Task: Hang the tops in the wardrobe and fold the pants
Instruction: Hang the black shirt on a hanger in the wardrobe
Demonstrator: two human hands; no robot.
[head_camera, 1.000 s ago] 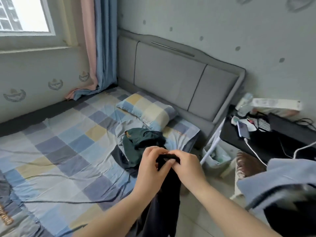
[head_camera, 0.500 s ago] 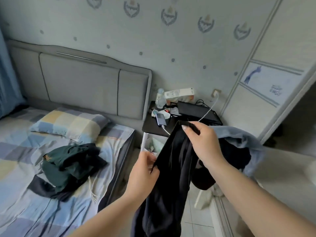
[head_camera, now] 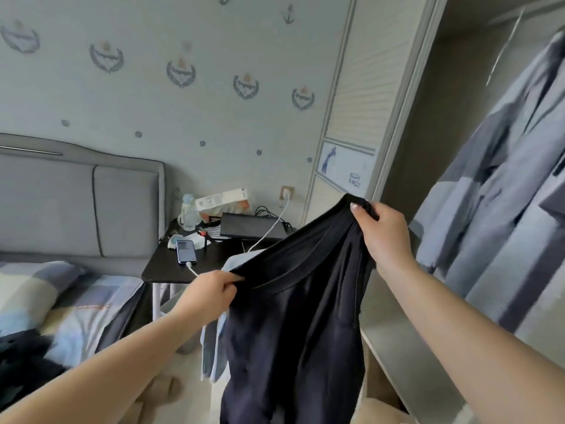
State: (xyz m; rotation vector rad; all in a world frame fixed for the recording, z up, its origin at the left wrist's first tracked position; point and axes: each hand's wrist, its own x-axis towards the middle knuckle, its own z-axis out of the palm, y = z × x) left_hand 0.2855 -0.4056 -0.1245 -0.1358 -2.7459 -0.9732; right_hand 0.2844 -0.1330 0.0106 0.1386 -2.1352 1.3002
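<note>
A pair of black pants (head_camera: 293, 325) hangs in the air in front of me, held by its waistband. My left hand (head_camera: 211, 293) grips the waistband's lower left end. My right hand (head_camera: 382, 237) grips the upper right end, raised near the wardrobe's door frame. The legs hang down toward the floor. Behind the pants a light blue garment (head_camera: 214, 341) is partly hidden. Inside the open wardrobe (head_camera: 434, 166) on the right hangs a blue-grey top (head_camera: 501, 209). Dark clothes (head_camera: 21, 356) lie on the bed at the lower left.
A black bedside table (head_camera: 171, 267) holds a phone (head_camera: 186, 251) on a white cable, a bottle, boxes and a black case. The bed with checked bedding (head_camera: 79, 316) and grey headboard (head_camera: 76, 203) fills the left. A pale shelf (head_camera: 406, 356) juts from the wardrobe's lower part.
My view has swung right from the bed to the wardrobe. My hands have spread apart along the waistband, the right one rising, and the pants now hang stretched between them.
</note>
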